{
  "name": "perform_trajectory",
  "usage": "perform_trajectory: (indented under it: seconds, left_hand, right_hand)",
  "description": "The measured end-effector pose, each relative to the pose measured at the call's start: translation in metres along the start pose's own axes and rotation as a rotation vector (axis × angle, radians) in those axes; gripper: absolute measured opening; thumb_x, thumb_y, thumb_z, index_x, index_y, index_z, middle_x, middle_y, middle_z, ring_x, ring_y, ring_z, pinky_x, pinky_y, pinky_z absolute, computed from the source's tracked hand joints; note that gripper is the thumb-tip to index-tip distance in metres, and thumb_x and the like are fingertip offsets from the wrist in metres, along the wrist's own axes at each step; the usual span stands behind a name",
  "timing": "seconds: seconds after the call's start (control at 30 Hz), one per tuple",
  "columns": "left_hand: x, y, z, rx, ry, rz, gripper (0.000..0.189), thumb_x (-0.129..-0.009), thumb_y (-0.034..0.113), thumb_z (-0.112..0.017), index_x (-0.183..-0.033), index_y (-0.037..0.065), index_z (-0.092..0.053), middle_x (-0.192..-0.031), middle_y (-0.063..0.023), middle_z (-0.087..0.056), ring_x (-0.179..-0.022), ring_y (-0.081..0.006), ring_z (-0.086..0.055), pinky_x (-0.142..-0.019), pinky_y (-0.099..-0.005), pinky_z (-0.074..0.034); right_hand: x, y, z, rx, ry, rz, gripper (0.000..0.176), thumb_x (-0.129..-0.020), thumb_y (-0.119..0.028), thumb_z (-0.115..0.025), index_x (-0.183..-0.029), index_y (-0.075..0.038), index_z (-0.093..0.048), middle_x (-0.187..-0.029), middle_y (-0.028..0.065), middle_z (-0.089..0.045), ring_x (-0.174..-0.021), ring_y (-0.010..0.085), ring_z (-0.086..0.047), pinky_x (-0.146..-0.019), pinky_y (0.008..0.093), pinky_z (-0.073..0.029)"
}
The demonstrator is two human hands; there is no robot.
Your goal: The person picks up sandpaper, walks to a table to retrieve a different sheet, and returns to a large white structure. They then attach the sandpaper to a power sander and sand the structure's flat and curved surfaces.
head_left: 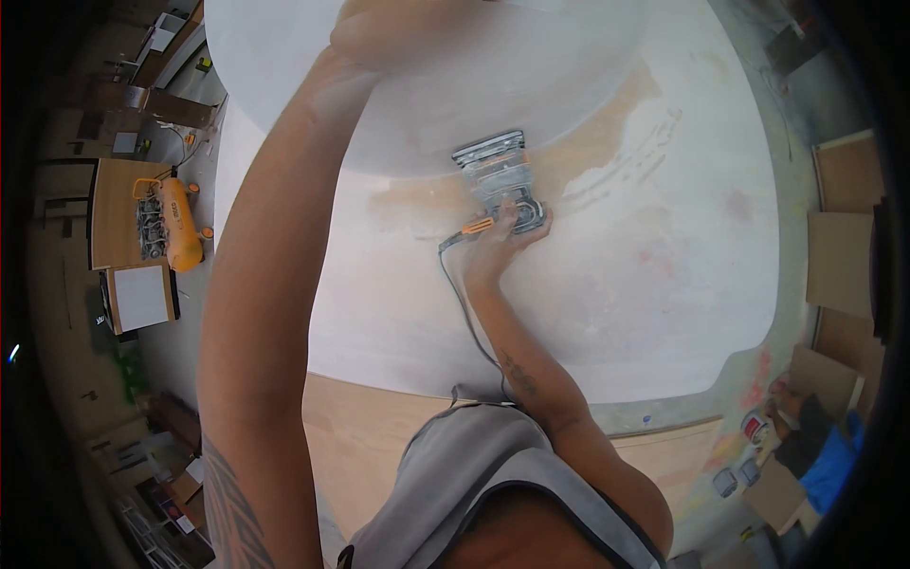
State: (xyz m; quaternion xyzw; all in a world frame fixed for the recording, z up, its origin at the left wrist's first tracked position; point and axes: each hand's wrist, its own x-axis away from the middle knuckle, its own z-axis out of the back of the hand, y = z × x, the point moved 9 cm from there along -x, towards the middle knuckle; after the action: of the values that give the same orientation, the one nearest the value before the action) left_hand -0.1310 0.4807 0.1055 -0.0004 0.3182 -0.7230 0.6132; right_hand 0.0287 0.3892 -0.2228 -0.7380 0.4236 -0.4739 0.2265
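My right hand (pixel 507 248) is wrapped around the rear of a dusty electric sander (pixel 500 175), its thumb lying over the body. The sander's flat pad end points away from me, close to the edge of a pale round shape (pixel 540 85). A dark cord (pixel 461 294) runs from its orange-marked end back toward my grey top. Under it spreads a large white panel (pixel 682 313) with a tan patch (pixel 607 133) near the sander. My left arm reaches far forward over the panel; my left hand (pixel 408 33) is blurred at the top edge, its fingers smeared.
A yellow air compressor (pixel 180 223) stands at the left by a wooden cabinet (pixel 112 213). At lower right, a person in blue (pixel 834 465) is beside a paint can (pixel 755 427) and cardboard boxes (pixel 829 379). Brown panels (pixel 841 261) line the right side.
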Motion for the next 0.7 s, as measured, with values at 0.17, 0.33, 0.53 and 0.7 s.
perform_trajectory:
  seconds: [0.17, 0.33, 0.53, 0.7]
  left_hand:
    - [0.042, -0.013, 0.008, -0.009, -0.037, -0.001, 0.040, -0.093, 0.026, -0.065, -0.131, 0.016, -0.068, -0.151, -0.0094, -0.057, -0.144, -0.0297, -0.050, -0.123, -0.0495, -0.036]
    - [0.082, -0.024, 0.009, -0.011, -0.041, 0.007, 0.044, -0.093, 0.027, -0.064, -0.136, 0.017, -0.066, -0.153, -0.0085, -0.055, -0.146, -0.0292, -0.047, -0.125, -0.0491, -0.033]
    - [0.126, -0.029, -0.004, 0.012, -0.099, 0.030, 0.050, -0.094, 0.028, -0.063, -0.142, 0.017, -0.061, -0.157, -0.0080, -0.051, -0.150, -0.0277, -0.042, -0.128, -0.0485, -0.028]
    - [0.124, -0.012, -0.021, 0.022, -0.077, 0.033, 0.052, -0.093, 0.027, -0.064, -0.143, 0.014, -0.060, -0.158, -0.0088, -0.050, -0.150, -0.0272, -0.041, -0.128, -0.0472, -0.029]
  right_hand:
    - [-0.017, -0.003, 0.001, -0.013, -0.019, 0.077, 0.061, -0.105, -0.023, -0.058, -0.153, -0.018, -0.021, -0.115, 0.0125, -0.053, -0.074, 0.0210, -0.057, -0.056, 0.0337, -0.052]
    - [-0.050, -0.031, -0.002, 0.072, -0.053, 0.106, 0.061, -0.104, -0.026, -0.062, -0.154, -0.015, -0.028, -0.121, 0.0154, -0.055, -0.084, 0.0216, -0.061, -0.060, 0.0337, -0.053]
    - [-0.080, -0.068, -0.022, 0.239, -0.273, 0.245, 0.064, -0.103, -0.028, -0.065, -0.155, -0.013, -0.028, -0.111, 0.0161, -0.060, -0.066, 0.0213, -0.060, -0.053, 0.0316, -0.050]
    - [-0.074, -0.081, -0.019, 0.428, -0.348, 0.521, 0.067, -0.102, -0.024, -0.066, -0.154, -0.009, -0.026, -0.113, 0.0155, -0.057, -0.072, 0.0221, -0.060, -0.058, 0.0348, -0.054]
